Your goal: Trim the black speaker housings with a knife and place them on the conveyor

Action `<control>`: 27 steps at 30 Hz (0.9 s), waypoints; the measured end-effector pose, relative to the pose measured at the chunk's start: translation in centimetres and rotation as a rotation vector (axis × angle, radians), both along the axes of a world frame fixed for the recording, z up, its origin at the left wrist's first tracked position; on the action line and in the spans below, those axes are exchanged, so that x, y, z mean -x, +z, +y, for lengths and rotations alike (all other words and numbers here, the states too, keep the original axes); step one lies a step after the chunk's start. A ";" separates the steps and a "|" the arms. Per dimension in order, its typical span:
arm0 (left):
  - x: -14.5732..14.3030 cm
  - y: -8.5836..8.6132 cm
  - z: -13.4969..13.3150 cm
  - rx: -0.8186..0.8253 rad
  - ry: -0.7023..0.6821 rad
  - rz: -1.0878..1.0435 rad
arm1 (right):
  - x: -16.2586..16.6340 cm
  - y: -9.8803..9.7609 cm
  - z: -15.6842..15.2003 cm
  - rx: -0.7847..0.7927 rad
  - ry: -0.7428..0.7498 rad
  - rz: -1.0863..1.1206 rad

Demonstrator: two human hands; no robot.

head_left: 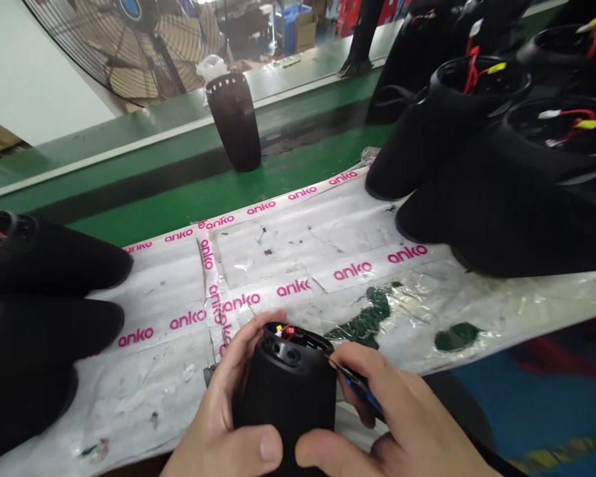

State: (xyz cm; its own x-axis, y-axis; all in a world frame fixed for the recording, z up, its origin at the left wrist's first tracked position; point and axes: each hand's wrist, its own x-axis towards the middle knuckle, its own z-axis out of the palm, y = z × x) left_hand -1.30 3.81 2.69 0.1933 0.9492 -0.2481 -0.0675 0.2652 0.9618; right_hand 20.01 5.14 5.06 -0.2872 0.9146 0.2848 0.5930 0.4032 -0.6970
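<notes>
I hold a black cone-shaped housing (288, 391) at the table's near edge. Red and yellow wires show in its open top. My left hand (228, 417) is wrapped round its left side, thumb across the front. My right hand (392, 424) grips its right side and also pinches a thin blue-handled tool (362, 387), whose dark tip touches the housing's rim.
Several more black housings lie stacked at the left (40, 298) and at the right (501, 165), wires showing in their openings. White "anko" taped sheeting (288, 258) covers the table. Beyond runs a green conveyor (189, 192) with one upright housing (236, 119). A big fan (139, 40) stands behind.
</notes>
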 end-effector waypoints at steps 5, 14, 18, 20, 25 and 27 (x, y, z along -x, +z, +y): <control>2.0 0.6 -0.3 -0.041 -0.116 0.335 | -0.1 -0.9 -0.4 -0.002 0.010 -0.134; 1.8 1.4 0.9 -0.296 -0.270 0.482 | -1.9 -1.2 0.4 -0.199 0.084 -0.442; 1.5 1.7 0.5 -0.233 -0.267 0.531 | -2.0 -1.3 0.7 -0.195 0.086 -0.483; 1.3 1.9 0.2 -0.182 -0.237 0.532 | -2.0 -1.4 0.7 -0.172 0.099 -0.499; 1.1 1.9 0.0 -0.099 -0.180 0.487 | -2.0 -1.6 0.7 -0.160 0.105 -0.478; 1.3 1.8 0.0 -0.087 -0.174 0.474 | -2.0 -1.7 0.6 -0.153 0.104 -0.461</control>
